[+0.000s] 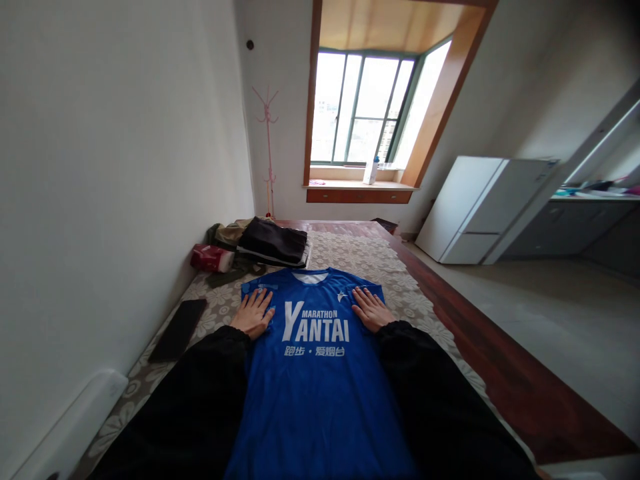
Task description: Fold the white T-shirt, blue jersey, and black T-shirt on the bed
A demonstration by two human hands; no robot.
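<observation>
A blue T-shirt (315, 400) with white "Marathon Yantai" lettering lies spread face up, its collar at the far end and its hem running out of the bottom of the view. My left hand (253, 313) rests flat on the shirt's left shoulder area, fingers spread and pointing away from me. On the opposite shoulder, beside a small white logo, my right hand (371, 309) lies flat with its fingers apart. Neither hand grips the cloth. Black sleeves cover both forearms.
A patterned tablecloth (350, 253) covers the wooden table (525, 393). Folded dark clothes (273, 241) are stacked beyond the shirt, beside a red tissue pack (212, 258). A dark flat slab (178, 330) lies left, near the wall. A white refrigerator (485, 207) stands at the right.
</observation>
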